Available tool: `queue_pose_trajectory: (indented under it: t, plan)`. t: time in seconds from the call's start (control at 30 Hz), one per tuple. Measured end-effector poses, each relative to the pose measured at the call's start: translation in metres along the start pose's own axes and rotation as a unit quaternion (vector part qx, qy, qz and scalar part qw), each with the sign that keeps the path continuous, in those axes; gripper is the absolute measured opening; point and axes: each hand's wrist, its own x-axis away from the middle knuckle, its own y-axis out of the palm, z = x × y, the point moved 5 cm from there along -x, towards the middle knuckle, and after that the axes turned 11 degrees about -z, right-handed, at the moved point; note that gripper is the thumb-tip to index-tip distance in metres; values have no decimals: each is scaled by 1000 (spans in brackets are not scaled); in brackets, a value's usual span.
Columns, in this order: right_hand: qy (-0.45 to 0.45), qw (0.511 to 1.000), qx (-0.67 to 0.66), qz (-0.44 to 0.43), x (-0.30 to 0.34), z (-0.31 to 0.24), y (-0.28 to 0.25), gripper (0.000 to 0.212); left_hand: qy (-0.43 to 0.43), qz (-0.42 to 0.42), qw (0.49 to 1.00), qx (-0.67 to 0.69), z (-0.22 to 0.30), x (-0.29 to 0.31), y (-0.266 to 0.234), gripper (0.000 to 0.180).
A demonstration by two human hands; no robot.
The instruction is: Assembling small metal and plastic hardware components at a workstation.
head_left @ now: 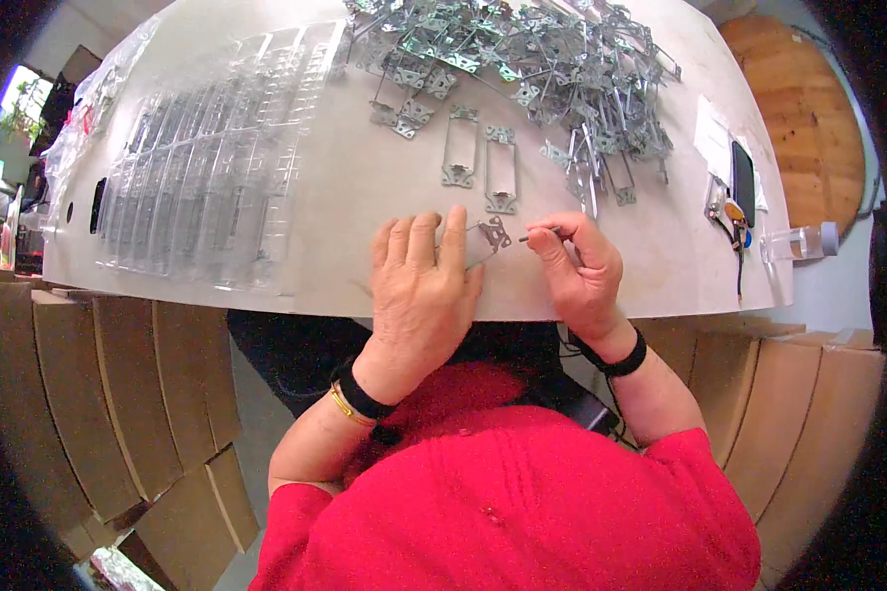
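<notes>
My left hand (pixel 416 286) lies stretched over a thin metal frame near the table's front edge, its fingers pointing away from me. One end plate of that frame (pixel 494 233) sticks out on the right, past the index finger; the rest is hidden under the hand. To its right, my right hand (pixel 586 276) pinches a short, thin dark metal rod (pixel 539 235) between thumb and fingers. The rod's tip points at the end plate, apparently a small gap away. Just beyond the hands lie two narrow rectangular metal frames (pixel 501 172), side by side.
A large tangled heap of metal frames (pixel 562 69) covers the far middle of the table (pixel 345 197). Clear plastic trays (pixel 207 167) lie at left. At right are a dark phone (pixel 742 182), a cable and a clear bottle (pixel 801 242) lying down. Cardboard boxes (pixel 118 384) stand below the table.
</notes>
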Motion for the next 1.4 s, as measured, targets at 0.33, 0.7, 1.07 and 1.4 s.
queue_pose_trajectory:
  t: [0.33, 0.7, 1.07, 1.4]
  plan:
    - [4, 999, -52, 12, 1, 11, 1, 13, 76, 6, 996, -37, 32, -21, 16, 42]
    - [18, 995, -92, 25, 2, 11, 0, 13, 63, -25, 998, -14, 25, -29, 13, 22]
    - [25, 989, -140, 34, 3, 18, 2, 15, 67, 51, 990, 116, 10, -26, -41, 26]
    - [23, 990, -131, 37, 2, 15, 2, 16, 65, 96, 974, 194, -21, 14, -51, 18]
